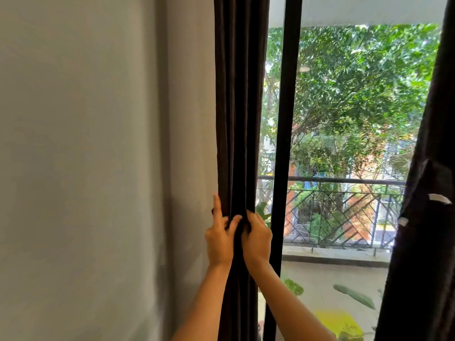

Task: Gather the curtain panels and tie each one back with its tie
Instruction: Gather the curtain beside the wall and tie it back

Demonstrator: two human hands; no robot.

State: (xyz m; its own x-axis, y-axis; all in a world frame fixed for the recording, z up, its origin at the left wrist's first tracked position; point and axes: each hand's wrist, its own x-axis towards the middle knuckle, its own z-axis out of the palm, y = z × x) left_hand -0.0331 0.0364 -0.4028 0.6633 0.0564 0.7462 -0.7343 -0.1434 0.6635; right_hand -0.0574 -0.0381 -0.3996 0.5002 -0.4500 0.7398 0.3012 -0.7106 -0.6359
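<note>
Dark brown pleated fabric curtain panel [240, 107] hangs bunched between the grey wall [98, 143] and the black window frame [283, 119]; left hand [219, 238] and right hand [257, 239] both clutch its folds at mid-height, fingers dug into the cloth; it looks thick, soft and weighty, apt to slump and spread, so the whole bundle wants clasping around at this height.

I read no words or numbers; the white tabs [439, 198] on the curtain panel [426, 242] at three o'clock look blank.
</note>
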